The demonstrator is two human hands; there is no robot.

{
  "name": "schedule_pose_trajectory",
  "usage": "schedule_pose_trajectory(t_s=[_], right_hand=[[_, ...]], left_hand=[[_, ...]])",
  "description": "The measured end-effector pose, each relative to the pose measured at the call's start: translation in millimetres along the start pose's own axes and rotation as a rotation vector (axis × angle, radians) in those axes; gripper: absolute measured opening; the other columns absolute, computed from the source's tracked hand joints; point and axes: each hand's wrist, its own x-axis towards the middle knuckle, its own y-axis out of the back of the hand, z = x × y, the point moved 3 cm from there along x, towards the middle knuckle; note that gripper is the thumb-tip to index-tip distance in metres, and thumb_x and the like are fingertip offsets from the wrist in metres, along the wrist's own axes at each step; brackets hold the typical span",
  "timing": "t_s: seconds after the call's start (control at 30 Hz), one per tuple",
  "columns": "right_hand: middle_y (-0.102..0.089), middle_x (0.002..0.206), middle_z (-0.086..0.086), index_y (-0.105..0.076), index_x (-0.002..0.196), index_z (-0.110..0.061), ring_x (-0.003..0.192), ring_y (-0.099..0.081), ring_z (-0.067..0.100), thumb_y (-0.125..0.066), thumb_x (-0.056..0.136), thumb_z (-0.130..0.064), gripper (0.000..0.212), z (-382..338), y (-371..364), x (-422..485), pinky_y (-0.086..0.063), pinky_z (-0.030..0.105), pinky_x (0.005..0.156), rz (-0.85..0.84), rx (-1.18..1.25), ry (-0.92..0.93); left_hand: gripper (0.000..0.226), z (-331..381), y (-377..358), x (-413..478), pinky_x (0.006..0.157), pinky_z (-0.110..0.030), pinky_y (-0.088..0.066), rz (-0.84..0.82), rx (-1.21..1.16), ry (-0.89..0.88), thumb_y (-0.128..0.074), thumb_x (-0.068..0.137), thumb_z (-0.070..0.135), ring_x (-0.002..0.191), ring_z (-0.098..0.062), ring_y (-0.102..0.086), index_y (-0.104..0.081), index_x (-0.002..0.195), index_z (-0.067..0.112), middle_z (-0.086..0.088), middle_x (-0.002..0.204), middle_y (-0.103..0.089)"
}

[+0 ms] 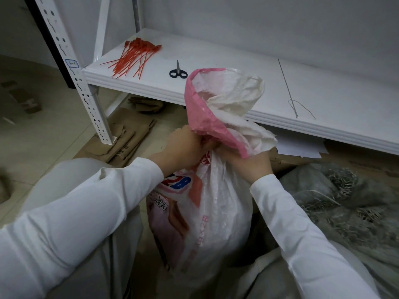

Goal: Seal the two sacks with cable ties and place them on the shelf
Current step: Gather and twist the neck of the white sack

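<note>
Gripped the gathered neck of the printed sack from both sides, with the left hand curled round it on the left and the right hand curled round it on the right, just under the pink-lined mouth flopping up and over. Held that sack upright on the floor, long axis vertical, in front of and below the white shelf, not yet on it. Could not tell whether a tie was already among the fingers. Judged the next reach as up and to the left: found the red cable ties heaped at the shelf's left end, heads far, tails toward the front edge, well apart from the neck and nearer the left hand. Saw scissors lying between heap and sack mouth. Took the grey woven bundle low on the right for the second sack, untied.
</note>
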Motion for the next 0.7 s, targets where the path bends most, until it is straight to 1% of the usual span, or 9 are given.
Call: schedule_pose_trajectory(t_s=[0.07,0.13,0.2,0.27,0.33,0.4,0.53,0.63,0.7], right_hand=[[-0.060,0.107,-0.012,-0.055,0.110,-0.027,0.099,-0.057,-0.003,-0.083,0.072,-0.017,0.048,-7.5,-3.7,-5.1,-0.045,0.015,0.092,-0.103,0.115,0.016],[-0.054,0.120,-0.014,-0.047,0.118,-0.031,0.112,-0.050,-0.002,-0.089,0.063,-0.026,0.069,-3.0,-13.8,-3.1,-0.038,0.013,0.097,-0.203,0.050,0.018],[-0.053,0.126,-0.012,-0.048,0.122,-0.028,0.119,-0.049,0.003,-0.090,0.051,-0.044,0.084,-6.4,-21.2,-3.8,-0.041,0.022,0.103,-0.191,-0.039,0.043],[-0.058,0.120,-0.006,-0.051,0.121,-0.025,0.112,-0.056,0.013,-0.082,0.042,-0.059,0.091,-1.6,-28.7,-3.2,-0.050,0.036,0.095,-0.092,-0.179,0.031],[-0.063,0.107,0.002,-0.058,0.110,-0.020,0.100,-0.061,0.024,-0.071,0.046,-0.057,0.075,-0.6,-31.0,-5.7,-0.053,0.042,0.084,0.009,-0.349,-0.029],[-0.066,0.102,0.008,-0.062,0.103,-0.016,0.095,-0.063,0.029,-0.066,0.057,-0.050,0.057,2.8,-30.1,-6.0,-0.053,0.041,0.081,0.056,-0.372,-0.077],[-0.068,0.103,0.004,-0.066,0.102,-0.018,0.099,-0.063,0.023,-0.073,0.071,-0.033,0.035,8.8,-25.5,-7.3,-0.047,0.028,0.081,0.084,-0.277,-0.147],[-0.064,0.117,0.001,-0.063,0.114,-0.020,0.113,-0.056,0.021,-0.065,0.083,-0.026,0.032,12.2,-26.8,-10.2,-0.031,0.014,0.084,0.077,-0.206,-0.179],[-0.062,0.124,0.001,-0.061,0.120,-0.020,0.117,-0.053,0.018,-0.061,0.086,-0.024,0.034,13.6,-27.4,-10.2,-0.025,0.005,0.084,0.096,-0.157,-0.180]], left_hand=[[0.078,-2.8,-0.2,-1.8,0.076,-0.041,-0.053,0.082,-0.123,0.093,-0.019,0.074,0.071,0.086,-0.028,-0.064,-0.066,0.102,0.016,-0.006,0.094,-0.069],[0.076,-5.3,-0.5,-3.8,0.079,-0.043,-0.053,0.136,-0.228,0.174,-0.024,0.072,0.069,0.089,-0.029,-0.064,-0.067,0.102,0.013,-0.010,0.095,-0.069],[0.065,2.2,0.8,-7.9,0.080,-0.043,-0.052,0.172,-0.275,0.202,-0.034,0.079,0.064,0.090,-0.028,-0.064,-0.066,0.102,0.012,-0.011,0.096,-0.069],[0.042,9.9,-1.0,-11.6,0.081,-0.045,-0.052,0.225,-0.343,0.194,-0.049,0.090,0.048,0.089,-0.026,-0.064,-0.065,0.102,0.011,-0.010,0.097,-0.069],[0.035,15.6,-4.1,-12.8,0.080,-0.045,-0.053,0.239,-0.381,0.178,-0.053,0.091,0.041,0.086,-0.025,-0.064,-0.066,0.099,0.010,-0.010,0.094,-0.069],[0.044,16.8,-8.2,-12.0,0.077,-0.045,-0.053,0.209,-0.397,0.154,-0.049,0.087,0.048,0.083,-0.024,-0.064,-0.067,0.096,0.009,-0.010,0.090,-0.069],[0.052,20.5,-9.9,-11.5,0.076,-0.044,-0.053,0.099,-0.421,0.109,-0.039,0.080,0.056,0.080,-0.022,-0.063,-0.065,0.087,0.012,-0.004,0.082,-0.067],[0.023,22.6,-12.4,-12.6,0.067,-0.042,-0.053,-0.023,-0.384,0.092,-0.039,0.086,0.040,0.070,-0.022,-0.057,-0.048,0.069,0.028,0.010,0.067,-0.050],[0.028,22.8,-14.2,-10.7,0.059,-0.034,-0.048,-0.080,-0.419,0.106,-0.045,0.089,0.023,0.062,-0.016,-0.051,-0.039,0.063,0.034,0.013,0.063,-0.043]])
